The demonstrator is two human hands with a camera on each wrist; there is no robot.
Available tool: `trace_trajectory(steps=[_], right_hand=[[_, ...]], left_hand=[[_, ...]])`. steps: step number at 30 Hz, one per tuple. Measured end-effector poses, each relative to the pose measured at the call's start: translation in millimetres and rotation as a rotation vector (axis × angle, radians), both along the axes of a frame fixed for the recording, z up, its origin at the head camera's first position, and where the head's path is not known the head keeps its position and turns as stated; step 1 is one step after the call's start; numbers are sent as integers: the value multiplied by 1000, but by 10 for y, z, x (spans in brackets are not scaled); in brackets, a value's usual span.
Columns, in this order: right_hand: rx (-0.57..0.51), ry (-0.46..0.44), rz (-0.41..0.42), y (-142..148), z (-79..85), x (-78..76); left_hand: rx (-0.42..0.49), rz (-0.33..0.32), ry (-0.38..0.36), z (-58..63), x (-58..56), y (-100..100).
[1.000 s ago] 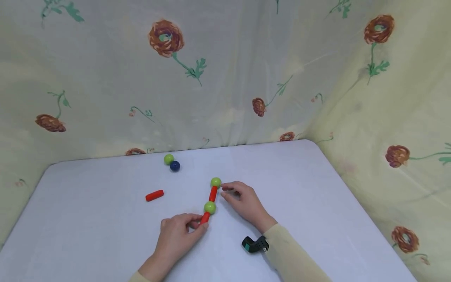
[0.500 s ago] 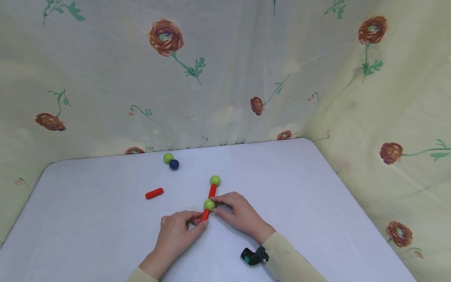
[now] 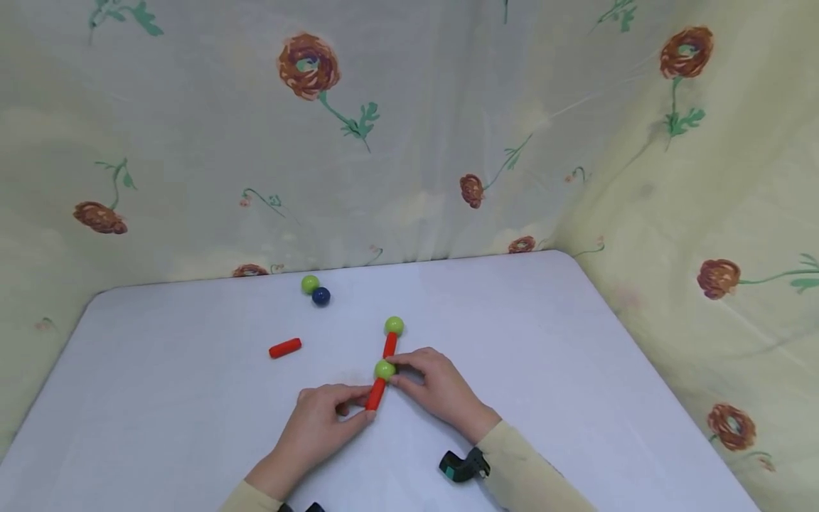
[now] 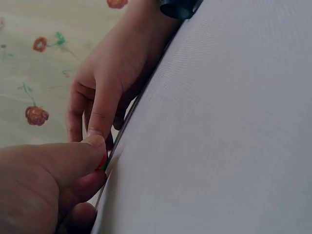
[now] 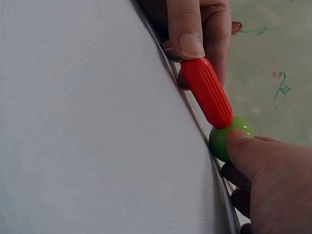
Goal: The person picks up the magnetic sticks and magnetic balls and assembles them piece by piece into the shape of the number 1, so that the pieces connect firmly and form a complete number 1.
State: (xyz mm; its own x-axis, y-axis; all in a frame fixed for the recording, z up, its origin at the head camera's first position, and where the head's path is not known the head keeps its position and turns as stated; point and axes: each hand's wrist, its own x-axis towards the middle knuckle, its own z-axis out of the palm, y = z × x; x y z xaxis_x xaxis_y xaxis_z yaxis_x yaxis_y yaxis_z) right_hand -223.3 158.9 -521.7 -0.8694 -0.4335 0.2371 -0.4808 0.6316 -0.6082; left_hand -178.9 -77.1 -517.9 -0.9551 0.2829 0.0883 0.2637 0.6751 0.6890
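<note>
A chain of red rods and green balls lies on the white table (image 3: 160,398). My left hand (image 3: 323,427) pinches the near end of the closest red rod (image 3: 376,395) between thumb and fingers. With thumb and forefinger my right hand (image 3: 441,387) grips the middle green ball (image 3: 384,370), which touches that rod's far end. Beyond it a second red rod (image 3: 390,345) leads to another green ball (image 3: 394,326). Seen from the right wrist, the ribbed red rod (image 5: 209,92) runs between the hands to the green ball (image 5: 222,141). Fingers hide most of the rod in the left wrist view.
A loose red rod (image 3: 284,348) lies to the left of the chain. Farther back, a green ball (image 3: 310,284) and a dark blue ball (image 3: 321,296) sit side by side. Flowered cloth (image 3: 409,142) hangs behind the table and along its right side.
My right hand has come back from beside the far rod and ball and now grips the middle green ball. The left hand's thumb has shifted slightly toward the near rod's end.
</note>
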Motion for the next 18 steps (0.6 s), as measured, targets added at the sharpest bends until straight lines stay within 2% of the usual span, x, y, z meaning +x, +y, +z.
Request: trace_trajectory(steps=[5, 9, 15, 18], right_hand=[[-8, -7, -16, -5, -6, -11], [-8, -8, -29, -10, -13, -18], [10, -39, -36, -15, -11, 1], [9, -37, -37, -26, 3, -9]], left_hand=[[6, -23, 35, -18, -22, -12], [12, -23, 62, -31, -21, -6], [14, -20, 63, -37, 10, 9], [17, -19, 94, -26, -1, 8]])
